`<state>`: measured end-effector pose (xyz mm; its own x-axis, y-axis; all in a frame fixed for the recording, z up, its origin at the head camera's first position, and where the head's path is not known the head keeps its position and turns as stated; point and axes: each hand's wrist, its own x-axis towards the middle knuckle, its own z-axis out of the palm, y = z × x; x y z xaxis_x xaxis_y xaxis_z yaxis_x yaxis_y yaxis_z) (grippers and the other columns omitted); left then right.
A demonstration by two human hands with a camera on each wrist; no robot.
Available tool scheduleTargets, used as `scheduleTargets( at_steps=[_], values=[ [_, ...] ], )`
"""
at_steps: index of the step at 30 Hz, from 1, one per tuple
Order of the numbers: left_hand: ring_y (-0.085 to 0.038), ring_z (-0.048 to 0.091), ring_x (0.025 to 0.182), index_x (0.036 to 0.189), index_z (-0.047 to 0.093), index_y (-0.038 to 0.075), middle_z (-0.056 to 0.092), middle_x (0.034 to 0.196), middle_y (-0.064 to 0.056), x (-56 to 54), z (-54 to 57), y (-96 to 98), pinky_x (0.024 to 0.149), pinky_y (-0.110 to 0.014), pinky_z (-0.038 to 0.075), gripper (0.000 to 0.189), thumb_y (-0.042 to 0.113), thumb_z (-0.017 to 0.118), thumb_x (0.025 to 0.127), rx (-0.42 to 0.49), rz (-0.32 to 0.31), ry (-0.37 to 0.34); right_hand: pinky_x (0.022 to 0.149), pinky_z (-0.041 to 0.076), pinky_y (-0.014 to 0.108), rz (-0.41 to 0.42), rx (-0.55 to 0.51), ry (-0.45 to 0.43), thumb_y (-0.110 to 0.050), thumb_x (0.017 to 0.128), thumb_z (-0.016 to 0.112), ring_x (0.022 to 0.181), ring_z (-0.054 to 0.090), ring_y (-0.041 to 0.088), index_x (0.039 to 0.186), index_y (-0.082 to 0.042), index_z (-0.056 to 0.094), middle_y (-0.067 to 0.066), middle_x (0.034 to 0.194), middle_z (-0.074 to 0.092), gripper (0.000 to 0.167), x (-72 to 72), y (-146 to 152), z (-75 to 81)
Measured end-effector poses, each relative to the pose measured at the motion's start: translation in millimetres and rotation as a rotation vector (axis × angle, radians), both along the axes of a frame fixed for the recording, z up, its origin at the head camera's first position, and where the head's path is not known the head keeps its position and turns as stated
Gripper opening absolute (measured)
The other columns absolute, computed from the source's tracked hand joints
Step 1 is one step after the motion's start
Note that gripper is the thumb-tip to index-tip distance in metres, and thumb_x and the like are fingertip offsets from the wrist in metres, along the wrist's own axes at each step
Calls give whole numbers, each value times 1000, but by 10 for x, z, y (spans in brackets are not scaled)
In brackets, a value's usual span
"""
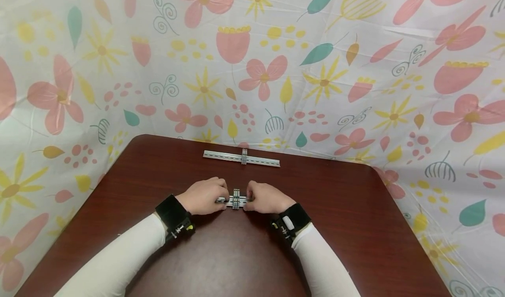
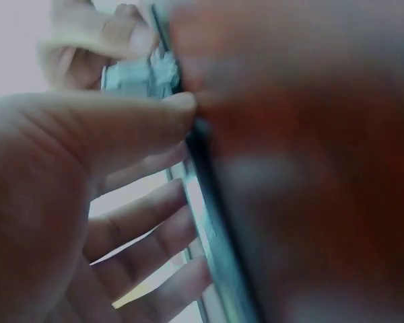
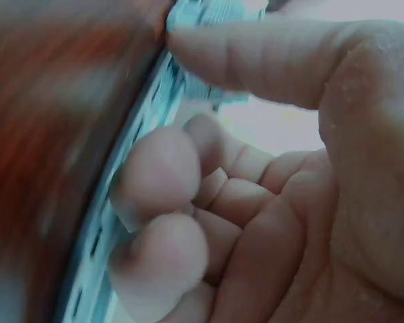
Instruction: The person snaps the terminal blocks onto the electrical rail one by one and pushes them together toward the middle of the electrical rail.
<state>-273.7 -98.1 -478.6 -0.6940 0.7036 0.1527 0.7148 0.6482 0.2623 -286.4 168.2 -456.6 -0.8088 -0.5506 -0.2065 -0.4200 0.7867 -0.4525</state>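
Note:
Between both hands lies a short visible stretch of slotted metal rail [image 1: 230, 201], with a grey ribbed block [image 1: 236, 199] across its middle. My left hand [image 1: 204, 196] grips the rail left of the block; in the left wrist view its thumb [image 2: 135, 124] presses the rail's edge and its fingers lie along the far side. To the right of the block, my right hand [image 1: 269, 198] holds the same rail. Its thumb [image 3: 256, 57] reaches to the block in the right wrist view, while the other fingers curl at the slotted rail [image 3: 145, 124]. The hands hide the rail's outer parts.
A second slotted rail [image 1: 221, 156] with a similar block [image 1: 244, 157] on it lies farther back on the dark red-brown table [image 1: 335, 209]. Behind the table's rear edge hangs a flower-patterned cloth [image 1: 252, 69]. Each wrist wears a black camera strap [image 1: 172, 212].

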Motion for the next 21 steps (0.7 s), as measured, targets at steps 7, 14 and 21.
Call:
scheduleTargets(
  at_steps=[7,14,21],
  values=[
    [-19,63,108,102,86,23,68,112,5,-95,57,-250,81,-38,58,13,15,84,93,2,48,-28,89,55,43,-68,64,42,-28,91,93,93,61,17,118,-13,70,-1,106,66,39,-61,108,27],
    [-24,59,97,111,85,17,66,108,-3,-183,28,-408,81,-42,55,11,20,84,100,-7,182,34,88,56,45,-165,91,62,-29,96,90,95,61,19,116,-13,73,3,108,66,31,-104,244,13],
    [-27,56,102,117,85,16,64,113,-7,-252,-45,-491,77,-43,55,15,20,81,103,28,289,14,88,58,46,-241,91,118,-32,97,89,93,65,21,117,-13,77,3,106,71,31,-195,365,-22]
  ],
)
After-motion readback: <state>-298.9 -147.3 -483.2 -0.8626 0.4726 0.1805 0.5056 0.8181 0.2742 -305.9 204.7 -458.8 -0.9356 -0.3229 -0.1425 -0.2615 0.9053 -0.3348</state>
